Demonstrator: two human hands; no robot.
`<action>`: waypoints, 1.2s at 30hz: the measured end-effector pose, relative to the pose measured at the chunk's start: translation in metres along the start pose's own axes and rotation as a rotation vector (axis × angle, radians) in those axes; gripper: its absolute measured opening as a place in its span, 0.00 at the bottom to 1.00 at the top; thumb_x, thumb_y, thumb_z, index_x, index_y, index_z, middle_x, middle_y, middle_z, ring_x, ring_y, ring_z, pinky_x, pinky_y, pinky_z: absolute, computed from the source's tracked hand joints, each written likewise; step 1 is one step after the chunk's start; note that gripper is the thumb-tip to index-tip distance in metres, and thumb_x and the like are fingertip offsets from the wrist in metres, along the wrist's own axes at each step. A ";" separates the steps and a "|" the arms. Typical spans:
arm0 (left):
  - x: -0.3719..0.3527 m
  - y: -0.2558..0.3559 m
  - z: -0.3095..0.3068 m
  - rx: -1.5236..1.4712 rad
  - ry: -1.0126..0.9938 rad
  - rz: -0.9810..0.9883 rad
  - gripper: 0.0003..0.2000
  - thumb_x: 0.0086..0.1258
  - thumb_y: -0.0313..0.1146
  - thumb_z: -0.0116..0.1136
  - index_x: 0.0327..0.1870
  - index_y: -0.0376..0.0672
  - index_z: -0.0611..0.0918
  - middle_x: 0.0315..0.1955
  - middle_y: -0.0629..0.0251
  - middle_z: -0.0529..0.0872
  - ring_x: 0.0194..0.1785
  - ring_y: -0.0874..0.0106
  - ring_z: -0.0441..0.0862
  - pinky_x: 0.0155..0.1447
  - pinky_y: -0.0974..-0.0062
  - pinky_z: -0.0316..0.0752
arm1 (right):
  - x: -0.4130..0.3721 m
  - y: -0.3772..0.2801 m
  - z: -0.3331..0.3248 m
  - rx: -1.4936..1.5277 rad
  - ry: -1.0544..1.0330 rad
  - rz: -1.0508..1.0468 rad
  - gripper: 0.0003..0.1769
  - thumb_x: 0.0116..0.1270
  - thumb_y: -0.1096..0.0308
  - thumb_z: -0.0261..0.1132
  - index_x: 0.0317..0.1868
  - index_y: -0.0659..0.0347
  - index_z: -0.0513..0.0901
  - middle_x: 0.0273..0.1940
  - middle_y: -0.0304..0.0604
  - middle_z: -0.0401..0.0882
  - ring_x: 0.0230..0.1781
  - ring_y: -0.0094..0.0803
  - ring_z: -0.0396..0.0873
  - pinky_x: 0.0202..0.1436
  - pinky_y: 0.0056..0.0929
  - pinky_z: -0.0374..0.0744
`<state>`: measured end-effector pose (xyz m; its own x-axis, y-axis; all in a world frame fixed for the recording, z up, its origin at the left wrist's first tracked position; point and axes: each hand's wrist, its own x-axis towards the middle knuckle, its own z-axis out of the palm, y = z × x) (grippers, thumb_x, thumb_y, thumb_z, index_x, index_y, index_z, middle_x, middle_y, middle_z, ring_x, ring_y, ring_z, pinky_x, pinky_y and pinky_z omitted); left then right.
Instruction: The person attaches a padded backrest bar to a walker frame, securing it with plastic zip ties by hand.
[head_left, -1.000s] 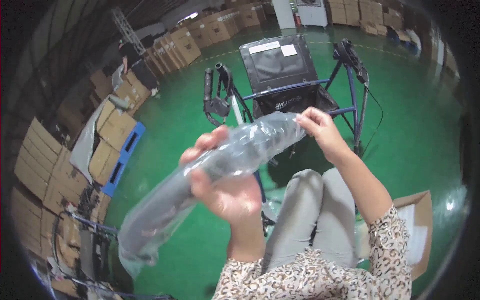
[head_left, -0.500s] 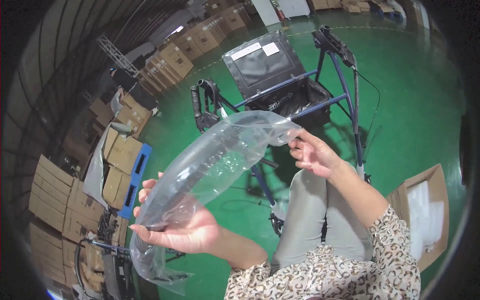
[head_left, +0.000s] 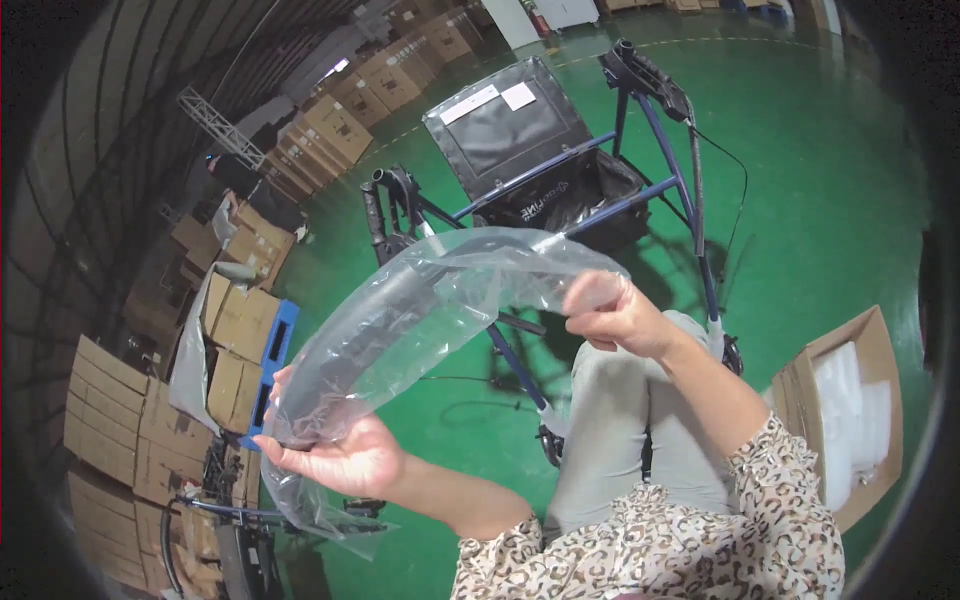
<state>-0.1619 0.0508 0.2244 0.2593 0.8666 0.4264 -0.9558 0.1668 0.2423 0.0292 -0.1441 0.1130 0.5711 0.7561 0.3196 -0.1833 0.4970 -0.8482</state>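
While the left hand (head_left: 350,455) cups and grips the low end of the clear bag (head_left: 430,325), the right hand (head_left: 620,315) pinches its other end. A dark, bent, long thing (head_left: 365,335) is inside the bag, up in the air between the walking frame (head_left: 665,195) and the knees (head_left: 615,385). The bag's loose tip hangs past the left hand. Open green floor (head_left: 810,200) lies between the frame and the open box (head_left: 885,430) on the right, and more lies left of the bag, up to the blue pallet (head_left: 280,335). The bag hides part of the frame and some left fingers. The right fingertips look blurry, and the far person (head_left: 235,175) is dark and hard to see.
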 end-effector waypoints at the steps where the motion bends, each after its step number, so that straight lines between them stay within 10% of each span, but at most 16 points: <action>1: 0.002 0.001 -0.002 -0.009 0.001 -0.014 0.20 0.68 0.47 0.59 0.44 0.35 0.81 0.45 0.54 0.83 0.56 0.59 0.77 0.65 0.58 0.71 | -0.002 -0.001 0.000 -0.051 0.003 -0.021 0.10 0.60 0.79 0.65 0.34 0.51 0.76 0.20 0.34 0.66 0.11 0.19 0.57 0.12 0.16 0.57; 7: 0.017 0.015 -0.020 -0.234 -0.077 -0.128 0.18 0.68 0.40 0.61 0.45 0.30 0.76 0.48 0.51 0.73 0.61 0.55 0.68 0.75 0.51 0.56 | -0.014 0.025 -0.033 -0.371 0.165 -0.094 0.14 0.62 0.64 0.71 0.23 0.52 0.76 0.24 0.31 0.67 0.18 0.17 0.62 0.21 0.18 0.60; 16: 0.018 0.016 -0.023 -0.274 -0.165 -0.151 0.18 0.69 0.38 0.61 0.47 0.30 0.76 0.51 0.51 0.73 0.67 0.51 0.63 0.74 0.51 0.60 | -0.015 -0.004 -0.045 -0.285 0.342 -0.056 0.06 0.69 0.64 0.60 0.44 0.53 0.76 0.29 0.37 0.69 0.18 0.21 0.65 0.18 0.16 0.67; 18: 0.018 0.016 -0.022 -0.244 -0.143 -0.129 0.18 0.69 0.39 0.61 0.46 0.30 0.77 0.50 0.50 0.74 0.66 0.51 0.64 0.75 0.51 0.58 | -0.009 -0.009 -0.043 -0.309 0.284 -0.106 0.19 0.60 0.71 0.66 0.53 0.49 0.78 0.41 0.39 0.77 0.39 0.24 0.71 0.26 0.19 0.73; 22: 0.013 0.014 -0.017 -0.211 -0.116 -0.131 0.19 0.68 0.40 0.62 0.47 0.30 0.77 0.49 0.49 0.75 0.65 0.51 0.65 0.76 0.51 0.57 | 0.007 -0.008 -0.031 -0.371 0.159 -0.293 0.22 0.52 0.64 0.75 0.49 0.53 0.83 0.48 0.39 0.77 0.50 0.29 0.74 0.52 0.28 0.72; 25: 0.009 0.016 -0.010 -0.354 -0.136 -0.231 0.19 0.69 0.39 0.61 0.49 0.32 0.75 0.50 0.50 0.74 0.67 0.49 0.63 0.75 0.47 0.54 | 0.013 -0.002 -0.024 -0.269 0.361 -0.319 0.05 0.58 0.66 0.71 0.33 0.54 0.82 0.32 0.36 0.82 0.32 0.23 0.77 0.44 0.22 0.74; 31: 0.004 0.033 0.009 -0.058 -0.227 0.007 0.13 0.70 0.46 0.57 0.39 0.44 0.79 0.40 0.67 0.78 0.62 0.57 0.70 0.75 0.56 0.55 | -0.003 0.034 -0.076 -0.361 0.672 -0.028 0.03 0.65 0.62 0.64 0.34 0.49 0.80 0.29 0.36 0.81 0.24 0.17 0.74 0.25 0.14 0.69; 36: -0.010 0.015 0.026 0.138 -0.222 0.031 0.09 0.60 0.40 0.61 0.36 0.50 0.75 0.27 0.76 0.72 0.32 0.78 0.70 0.41 0.76 0.69 | -0.025 0.008 -0.070 -0.515 0.643 0.129 0.06 0.67 0.60 0.61 0.33 0.48 0.76 0.27 0.33 0.78 0.23 0.16 0.71 0.25 0.15 0.68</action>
<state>-0.1753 0.0328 0.2468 0.2690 0.7431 0.6127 -0.9397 0.0630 0.3361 0.0693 -0.1882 0.0687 0.9447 0.3260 0.0353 0.0207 0.0481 -0.9986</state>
